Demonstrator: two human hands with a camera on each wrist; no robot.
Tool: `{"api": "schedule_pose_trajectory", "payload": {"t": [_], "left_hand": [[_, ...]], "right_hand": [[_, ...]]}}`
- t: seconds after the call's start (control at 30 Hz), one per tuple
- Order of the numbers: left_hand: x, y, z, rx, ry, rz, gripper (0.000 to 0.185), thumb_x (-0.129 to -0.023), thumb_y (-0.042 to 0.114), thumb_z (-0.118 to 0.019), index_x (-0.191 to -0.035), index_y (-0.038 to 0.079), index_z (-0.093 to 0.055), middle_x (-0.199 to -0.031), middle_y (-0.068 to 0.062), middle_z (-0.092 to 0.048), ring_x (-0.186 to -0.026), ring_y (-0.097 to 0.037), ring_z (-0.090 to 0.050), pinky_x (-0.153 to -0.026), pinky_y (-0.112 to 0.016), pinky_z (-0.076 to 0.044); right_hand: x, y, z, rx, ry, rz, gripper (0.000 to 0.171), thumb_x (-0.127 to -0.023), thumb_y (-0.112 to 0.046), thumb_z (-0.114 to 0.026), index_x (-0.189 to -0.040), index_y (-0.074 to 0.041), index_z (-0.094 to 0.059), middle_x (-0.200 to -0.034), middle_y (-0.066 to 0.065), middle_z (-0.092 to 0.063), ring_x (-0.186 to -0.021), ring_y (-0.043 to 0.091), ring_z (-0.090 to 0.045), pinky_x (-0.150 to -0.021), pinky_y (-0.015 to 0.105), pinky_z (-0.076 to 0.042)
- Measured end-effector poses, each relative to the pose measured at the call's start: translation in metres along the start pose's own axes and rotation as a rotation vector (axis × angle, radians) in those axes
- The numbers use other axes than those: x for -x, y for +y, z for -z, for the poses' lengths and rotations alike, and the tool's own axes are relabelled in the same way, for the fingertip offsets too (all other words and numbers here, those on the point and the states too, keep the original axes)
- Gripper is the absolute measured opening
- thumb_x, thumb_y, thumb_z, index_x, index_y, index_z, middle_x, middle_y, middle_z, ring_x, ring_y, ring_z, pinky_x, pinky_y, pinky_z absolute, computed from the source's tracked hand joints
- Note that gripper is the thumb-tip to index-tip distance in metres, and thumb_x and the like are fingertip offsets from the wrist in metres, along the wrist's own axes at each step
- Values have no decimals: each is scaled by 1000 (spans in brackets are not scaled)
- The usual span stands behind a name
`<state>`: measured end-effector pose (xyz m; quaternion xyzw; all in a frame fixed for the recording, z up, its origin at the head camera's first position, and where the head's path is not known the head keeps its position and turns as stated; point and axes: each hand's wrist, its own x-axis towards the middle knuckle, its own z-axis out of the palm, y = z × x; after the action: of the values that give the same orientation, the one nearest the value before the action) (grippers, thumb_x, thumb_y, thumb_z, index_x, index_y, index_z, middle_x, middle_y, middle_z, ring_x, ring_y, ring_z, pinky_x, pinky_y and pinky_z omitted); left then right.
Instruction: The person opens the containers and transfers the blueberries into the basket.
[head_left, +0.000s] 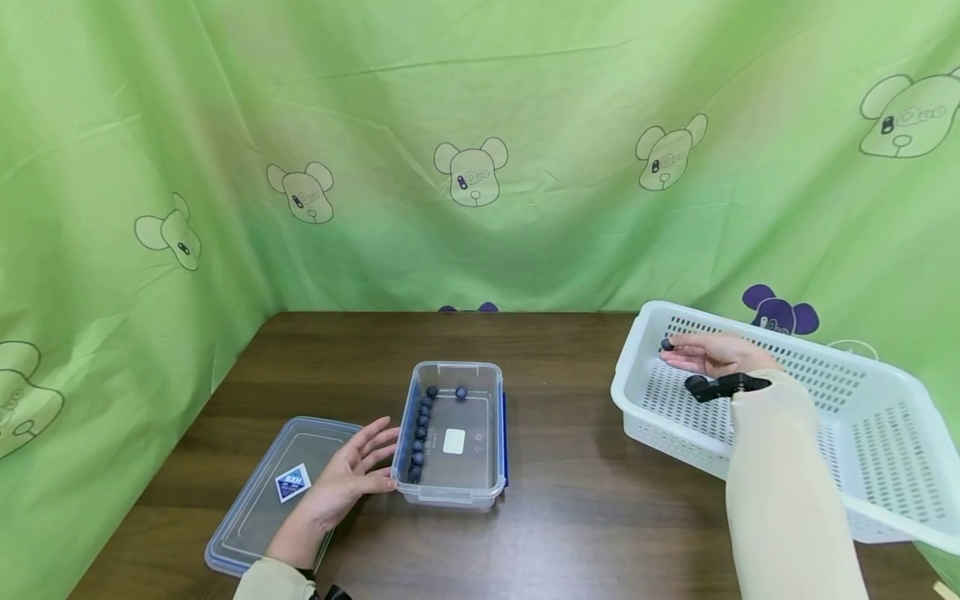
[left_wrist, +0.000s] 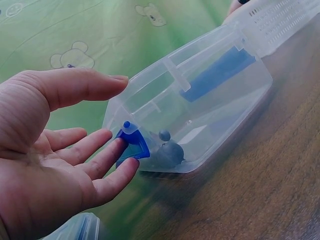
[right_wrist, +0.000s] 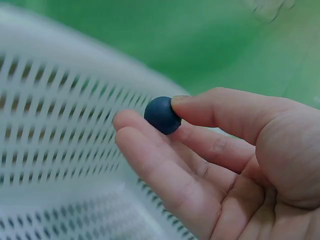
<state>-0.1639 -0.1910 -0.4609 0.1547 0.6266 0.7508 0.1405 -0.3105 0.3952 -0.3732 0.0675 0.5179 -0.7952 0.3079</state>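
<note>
My right hand [head_left: 716,353] is over the left end of a white perforated basket [head_left: 750,454]. Between its thumb and fingertips it pinches a dark blue, round blueberry [right_wrist: 162,115], small in the head view. My left hand [head_left: 348,477] lies beside the left wall of a clear plastic container [head_left: 468,467], fingers spread and fairly straight. In the left wrist view its fingertips are at a blue latch [left_wrist: 135,145] on that container; contact is hard to tell. Inside, several blueberries [head_left: 421,433] line the left wall, and a single blueberry [head_left: 461,392] sits apart near the far end.
A clear lid with a blue rim [head_left: 258,508] lies flat on the brown wooden table [head_left: 570,500], partly under my left forearm. Another blue latch [head_left: 506,442] hangs on the container's right side. A green curtain [head_left: 390,250] with mouse-like drawings stands behind the table.
</note>
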Motion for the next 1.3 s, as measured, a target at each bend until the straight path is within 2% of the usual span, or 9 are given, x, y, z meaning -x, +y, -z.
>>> {"api": "schedule_pose_trajectory", "payload": {"t": [0.1, 0.2, 0.3, 0.43, 0.53, 0.73, 0.77, 1.0, 1.3], "left_hand": [[-1, 0, 1, 1, 2, -3, 97, -79, -9, -73, -152, -13, -10, -151, -36, -26, -123, -11, -52, -99, -29, -47], [-1, 0, 1, 2, 0, -1, 97, -79, -9, -73, -152, -13, -10, -151, -36, -26, -123, -13, -52, -99, -29, -47], [-1, 0, 2, 3, -1, 2, 97, -79, -9, -73, -152, -13, -10, -151, -36, -26, -124, -14, -52, -99, -29, -47], [-1, 0, 2, 3, 0, 2, 97, -79, -9, -73, -152, -13, -10, -151, -36, -26, -124, -14, -51, -99, -29, -47], [-1, 1, 1, 2, 2, 2, 97, -79, -9, -73, -152, -13, -10, -151, -35, -26, -124, -13, -52, -99, -30, -47], [0, 1, 1, 0, 7, 8, 96, -78, -10, -73, -152, -13, -11, -151, -35, -26, -124, -13, -52, -99, -30, -47], [0, 1, 1, 0, 8, 8, 96, -78, -10, -73, -152, -13, -11, -151, -35, -26, -124, -13, -52, -99, -30, -47], [1, 0, 2, -3, 9, -2, 96, -78, -9, -73, -152, -13, -11, -151, -36, -26, -123, -11, -52, -99, -29, -47], [0, 0, 1, -6, 12, 3, 96, -79, -9, -73, -152, -13, -12, -151, -35, -27, -123, -11, -52, -99, -29, -47]], "right_hand": [[-3, 6, 8, 35, 58, -96, 29, -105, -4, -45, -91, 0, -71, -95, 17, -73, -90, 21, -72, -92, 27, -52], [-1, 13, 9, 156, 98, -170, 29, -105, -8, -46, -91, -3, -71, -91, 13, -74, -88, 15, -72, -87, 23, -53], [9, 18, -4, 317, 159, -221, 22, -104, -14, -51, -95, -7, -70, -90, 7, -75, -86, 9, -71, -83, 21, -54], [32, 23, -33, 498, 281, -220, 11, -97, -23, -63, -94, -16, -71, -87, -3, -76, -83, 4, -67, -77, 24, -50], [43, 25, -50, 596, 312, -195, 12, -96, -25, -64, -90, -21, -73, -84, -7, -75, -81, 2, -64, -76, 24, -46], [49, 24, -50, 701, 341, -188, 14, -95, -33, -64, -94, -25, -76, -92, -10, -74, -84, 0, -61, -82, 26, -43], [46, 24, -46, 691, 341, -185, 15, -95, -33, -64, -96, -24, -76, -92, -9, -74, -85, -1, -62, -82, 26, -43], [-1, 10, -3, 258, 239, -179, 25, -103, -6, -49, -89, -4, -69, -86, 14, -74, -81, 17, -73, -82, 25, -55], [-14, -19, -43, 348, 163, -6, 24, -102, 0, -49, -89, -6, -68, -89, 12, -73, -83, 19, -72, -86, 29, -55]]}}
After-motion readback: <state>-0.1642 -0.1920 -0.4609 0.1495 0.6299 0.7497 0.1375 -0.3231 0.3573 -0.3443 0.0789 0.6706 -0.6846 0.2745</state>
